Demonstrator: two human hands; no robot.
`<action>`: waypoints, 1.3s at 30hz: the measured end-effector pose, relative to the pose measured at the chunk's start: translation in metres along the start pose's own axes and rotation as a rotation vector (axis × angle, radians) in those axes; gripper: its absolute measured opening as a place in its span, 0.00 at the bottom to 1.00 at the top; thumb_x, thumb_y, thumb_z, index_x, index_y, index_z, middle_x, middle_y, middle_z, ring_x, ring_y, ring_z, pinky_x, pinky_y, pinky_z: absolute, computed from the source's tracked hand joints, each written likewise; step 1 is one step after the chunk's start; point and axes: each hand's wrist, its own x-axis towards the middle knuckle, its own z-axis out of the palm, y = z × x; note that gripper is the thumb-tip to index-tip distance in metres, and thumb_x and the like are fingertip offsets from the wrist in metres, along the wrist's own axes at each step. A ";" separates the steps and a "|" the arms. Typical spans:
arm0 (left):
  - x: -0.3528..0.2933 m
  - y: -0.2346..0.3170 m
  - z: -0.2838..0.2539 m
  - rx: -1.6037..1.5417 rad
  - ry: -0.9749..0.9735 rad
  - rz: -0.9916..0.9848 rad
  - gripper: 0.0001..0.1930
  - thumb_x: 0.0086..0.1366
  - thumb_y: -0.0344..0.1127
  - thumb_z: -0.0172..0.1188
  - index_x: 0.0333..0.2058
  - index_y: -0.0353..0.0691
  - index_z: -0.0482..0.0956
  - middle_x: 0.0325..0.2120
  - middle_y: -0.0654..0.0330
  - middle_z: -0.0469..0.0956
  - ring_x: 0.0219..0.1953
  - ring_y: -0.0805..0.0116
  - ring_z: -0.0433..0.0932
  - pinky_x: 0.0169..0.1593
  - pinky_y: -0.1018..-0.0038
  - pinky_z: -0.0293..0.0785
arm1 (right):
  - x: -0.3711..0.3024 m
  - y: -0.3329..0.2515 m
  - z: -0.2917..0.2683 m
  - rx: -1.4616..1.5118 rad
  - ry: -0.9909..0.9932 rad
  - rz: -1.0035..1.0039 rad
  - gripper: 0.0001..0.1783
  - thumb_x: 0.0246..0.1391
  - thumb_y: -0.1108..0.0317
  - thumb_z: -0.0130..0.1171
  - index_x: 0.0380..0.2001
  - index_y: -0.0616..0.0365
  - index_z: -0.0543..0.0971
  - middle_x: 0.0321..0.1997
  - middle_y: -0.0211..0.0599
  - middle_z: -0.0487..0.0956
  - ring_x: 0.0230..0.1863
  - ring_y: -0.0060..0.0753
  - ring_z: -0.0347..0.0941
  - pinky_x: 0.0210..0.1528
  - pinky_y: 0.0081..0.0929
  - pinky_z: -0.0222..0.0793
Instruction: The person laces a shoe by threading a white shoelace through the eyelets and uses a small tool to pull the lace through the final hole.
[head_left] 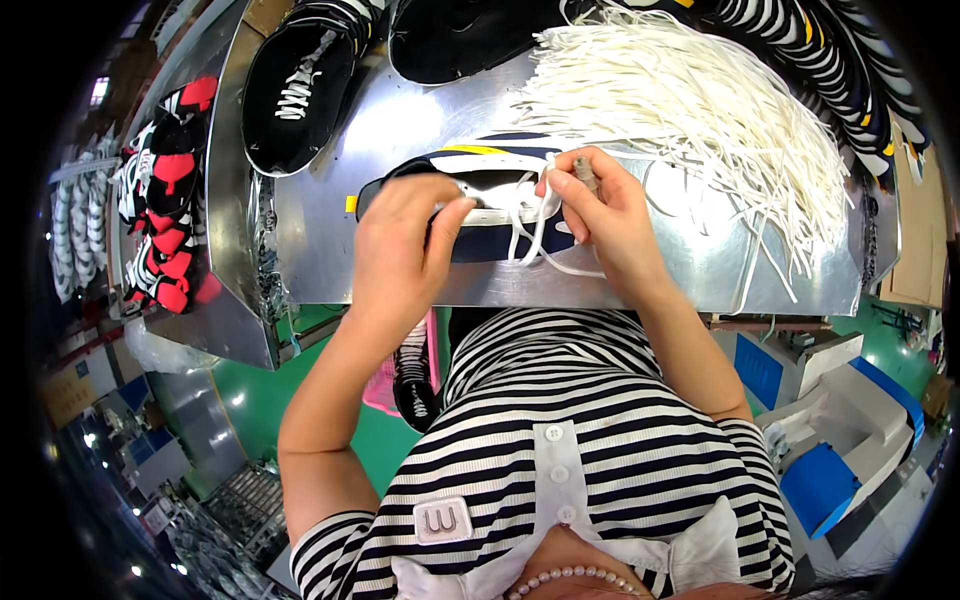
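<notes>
Right hand (pixel 600 215) closed in a pinch on a white lace (pixel 528 232), thumb and forefinger drawing a loop up from the dark navy shoe upper (pixel 470 205), with a small grey tool handle (pixel 586 175) tucked between the fingers. Left hand (pixel 405 245) curled over the upper's near side, fingertips pressing at the white eyelet row, holding it flat against the metal bench (pixel 320 230); whether anything is gripped beneath that palm cannot be told. Upper lying across the middle of the bench, directly before the striped shirt (pixel 560 450). Judged as mid-lacing: one lace partly threaded, loose ends trailing toward the bench's near edge. Next move likely calling for a steady hold from the left while the lace tip is guided to the following eyelet and tension evened out, without snagging the loop. Further out, a big heap of loose white laces (pixel 700 100) to the right, black shoe uppers (pixel 295 85) at the far left corner, red-and-black uppers (pixel 170 200) stacked beside the bench.
</notes>
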 end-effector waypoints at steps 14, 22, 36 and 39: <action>0.002 -0.001 0.060 -0.759 -0.029 -0.626 0.13 0.63 0.40 0.65 0.33 0.33 0.84 0.27 0.63 0.83 0.28 0.79 0.79 0.33 0.81 0.72 | 0.006 0.025 0.005 -0.570 0.111 -0.127 0.17 0.54 0.74 0.65 0.47 0.62 0.74 0.32 0.36 0.83 0.31 0.17 0.76 0.33 0.18 0.71; -0.001 0.000 0.058 -0.598 0.040 -0.554 0.11 0.61 0.36 0.68 0.35 0.33 0.84 0.26 0.64 0.84 0.26 0.78 0.81 0.31 0.80 0.74 | -0.004 0.016 0.010 -0.658 0.050 -0.244 0.18 0.55 0.64 0.64 0.45 0.60 0.71 0.33 0.47 0.82 0.33 0.46 0.81 0.35 0.36 0.73; -0.004 0.006 0.057 -0.616 0.065 -0.495 0.10 0.66 0.34 0.61 0.36 0.32 0.83 0.28 0.64 0.82 0.29 0.79 0.79 0.34 0.80 0.73 | 0.002 0.001 -0.011 -0.897 -0.080 -0.495 0.05 0.58 0.68 0.58 0.33 0.57 0.74 0.28 0.40 0.79 0.27 0.47 0.77 0.29 0.39 0.70; -0.009 0.003 0.058 -0.677 0.077 -0.508 0.10 0.69 0.34 0.57 0.36 0.33 0.83 0.23 0.67 0.79 0.24 0.80 0.74 0.30 0.80 0.70 | -0.002 0.010 0.000 -0.926 -0.026 -0.504 0.07 0.58 0.68 0.58 0.33 0.58 0.72 0.26 0.40 0.78 0.26 0.47 0.76 0.27 0.39 0.70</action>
